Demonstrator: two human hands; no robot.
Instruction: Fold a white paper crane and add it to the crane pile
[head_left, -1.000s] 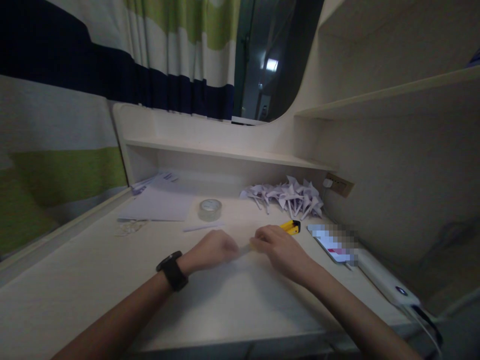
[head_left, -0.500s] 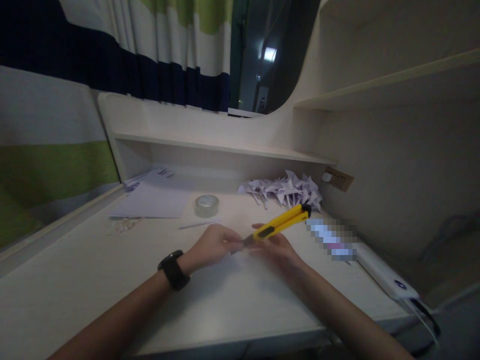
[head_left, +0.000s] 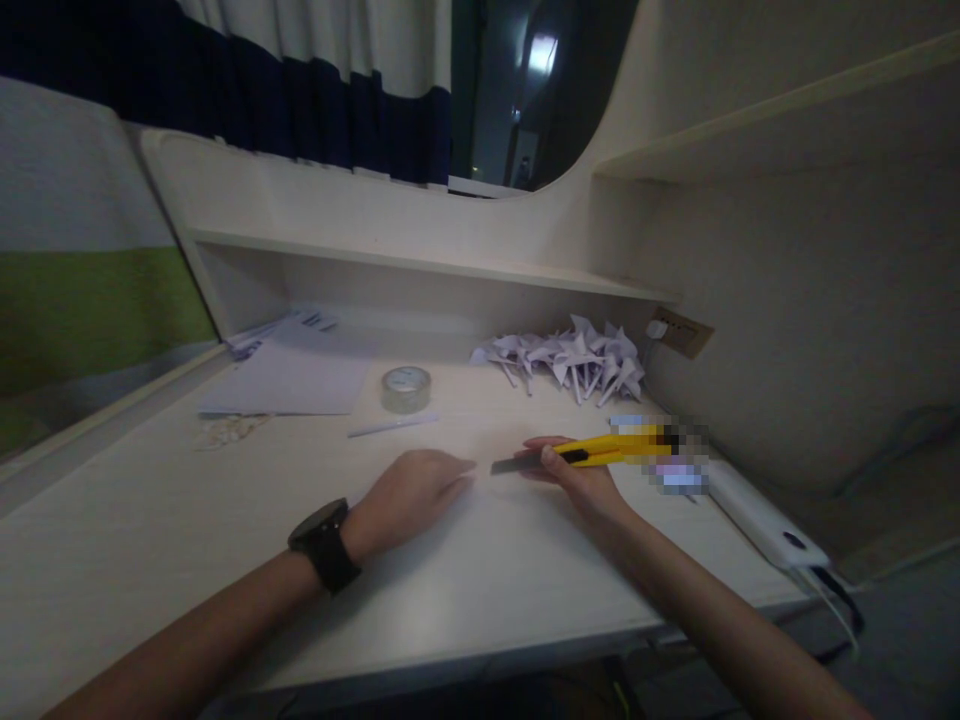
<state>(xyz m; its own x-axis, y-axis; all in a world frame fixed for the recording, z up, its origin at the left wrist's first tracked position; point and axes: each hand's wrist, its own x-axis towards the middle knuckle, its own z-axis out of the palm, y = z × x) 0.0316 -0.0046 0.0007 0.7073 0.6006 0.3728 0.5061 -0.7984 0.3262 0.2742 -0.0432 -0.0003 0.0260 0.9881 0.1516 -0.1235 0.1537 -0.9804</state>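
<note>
My right hand is wrapped round a yellow utility knife. The knife lies nearly level, its dark blade out and pointing left toward my other hand. A small gap separates the blade tip from the fingertips of my left hand. Those fingers are pinched together just above the desk, and whatever is between them is too small or pale to make out. Beyond the left hand lie a thin white paper stick and a roll of clear tape.
White sheets are stacked at the back left, with small pale scraps in front. Paper pinwheels are heaped at the back right. A partly blurred phone and a white power strip with cables line the right edge.
My right hand has drawn the knife rightward, away from my left fingers, and turned it from an upward slant to nearly level. The hands are farther apart. The view has tipped slightly down.
</note>
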